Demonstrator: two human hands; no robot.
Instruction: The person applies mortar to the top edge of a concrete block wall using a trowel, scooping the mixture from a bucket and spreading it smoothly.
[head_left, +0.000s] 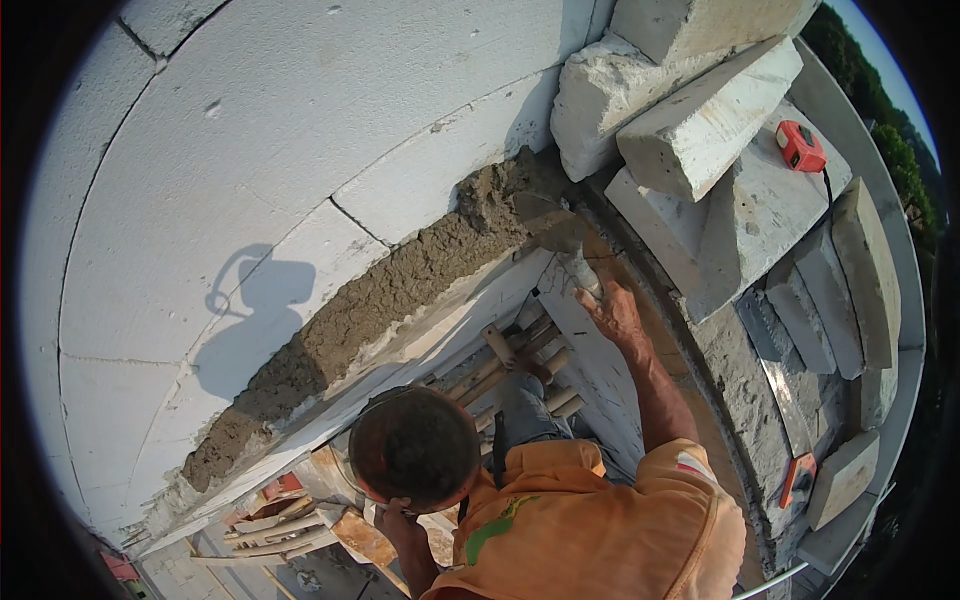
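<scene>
My right hand [612,312] reaches up from the orange sleeve and is shut on the handle of a trowel [548,226]. The trowel's blade rests at the upper end of a long bed of grey mortar [380,300] spread along the top of a white block wall [200,150]. My left hand [398,518] is curled up against my head [415,445], low in the view. What it holds, if anything, is hidden. My head's shadow falls on the wall face.
Loose white blocks [700,125] are stacked at the upper right, beside a red tape measure [800,146]. More blocks [865,270] and an orange tool [797,478] lie along the right ledge. Wooden scaffold poles [520,362] cross below the wall, with planks [275,525] further down.
</scene>
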